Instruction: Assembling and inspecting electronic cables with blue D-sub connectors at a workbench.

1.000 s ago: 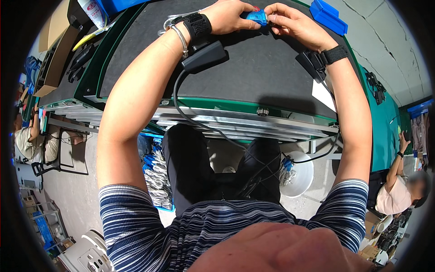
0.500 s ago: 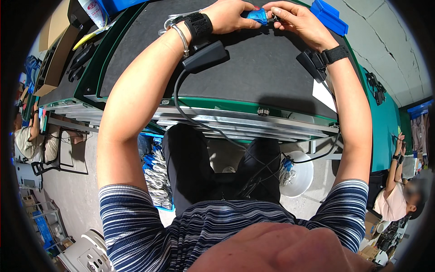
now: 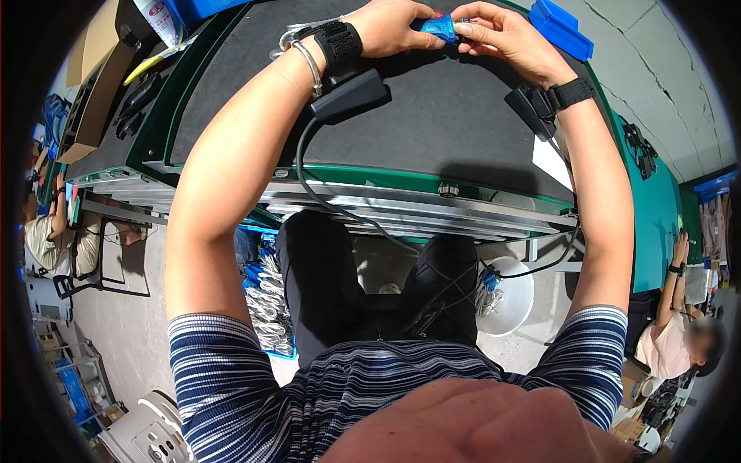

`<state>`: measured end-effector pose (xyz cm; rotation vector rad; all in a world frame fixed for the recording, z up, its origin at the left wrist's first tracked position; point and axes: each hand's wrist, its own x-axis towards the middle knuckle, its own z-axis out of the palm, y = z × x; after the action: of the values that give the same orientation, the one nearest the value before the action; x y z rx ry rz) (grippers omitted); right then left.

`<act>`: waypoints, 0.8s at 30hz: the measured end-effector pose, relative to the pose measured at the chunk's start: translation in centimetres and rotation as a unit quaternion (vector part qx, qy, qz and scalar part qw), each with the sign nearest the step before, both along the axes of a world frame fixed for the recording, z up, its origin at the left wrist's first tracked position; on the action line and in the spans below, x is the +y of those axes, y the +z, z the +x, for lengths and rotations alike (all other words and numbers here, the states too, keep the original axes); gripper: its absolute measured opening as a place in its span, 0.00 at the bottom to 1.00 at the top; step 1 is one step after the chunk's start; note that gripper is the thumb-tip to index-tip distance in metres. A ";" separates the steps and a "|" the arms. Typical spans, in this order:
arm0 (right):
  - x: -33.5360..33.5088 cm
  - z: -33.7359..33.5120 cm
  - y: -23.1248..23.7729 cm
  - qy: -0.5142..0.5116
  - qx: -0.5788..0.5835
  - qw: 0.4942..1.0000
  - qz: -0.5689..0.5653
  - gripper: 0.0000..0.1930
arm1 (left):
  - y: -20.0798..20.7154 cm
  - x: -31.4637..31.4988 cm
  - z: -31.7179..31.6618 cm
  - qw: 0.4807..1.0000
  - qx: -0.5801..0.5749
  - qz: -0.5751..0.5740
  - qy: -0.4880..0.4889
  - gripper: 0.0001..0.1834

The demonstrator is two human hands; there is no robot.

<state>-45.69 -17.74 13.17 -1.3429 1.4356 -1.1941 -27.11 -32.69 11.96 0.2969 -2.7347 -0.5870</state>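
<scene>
Near the far edge of the black worktop (image 3: 432, 116), my left hand (image 3: 388, 29) grips a translucent blue cable connector (image 3: 438, 28) between thumb and fingers. My right hand (image 3: 505, 37) is closed at the connector's right end, its thumb and fingertips pinching something small and dark there. Those fingertips hide most of the small piece, so its kind is unclear. A loop of pale cable (image 3: 287, 40) lies by my left wrist; whether it joins the connector is hidden behind the hand.
A blue plastic bin (image 3: 561, 31) stands right of my right hand. Black cords run from wrist-mounted devices toward my lap. Below the bench are bundled pale cables (image 3: 270, 309) and a white bucket (image 3: 515, 297). Other people work at far left and right.
My right fingertips have shifted and turned slightly against the connector's end, covering more of the dark piece. My left hand has stayed in place. At right, another person's arms have moved.
</scene>
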 end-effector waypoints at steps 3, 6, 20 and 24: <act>0.1 0.0 0.0 0.005 0.001 1.000 0.003 0.12 | 0.2 0.1 0.1 1.000 0.001 0.005 -0.004 0.28; 0.1 -0.1 0.0 0.006 0.001 1.000 0.005 0.12 | 0.2 0.1 0.2 1.000 0.000 -0.001 -0.008 0.28; -0.1 -0.7 -0.2 0.020 0.011 0.999 0.039 0.13 | 0.1 0.1 0.3 1.000 0.008 -0.017 -0.013 0.26; -0.3 -0.9 -0.4 0.025 0.009 0.999 0.039 0.14 | 0.4 0.3 0.3 1.000 -0.015 -0.012 -0.007 0.26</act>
<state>-46.64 -17.99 12.74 -1.3311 1.4387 -1.0861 -26.81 -32.39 12.31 0.2826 -2.7719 -0.5588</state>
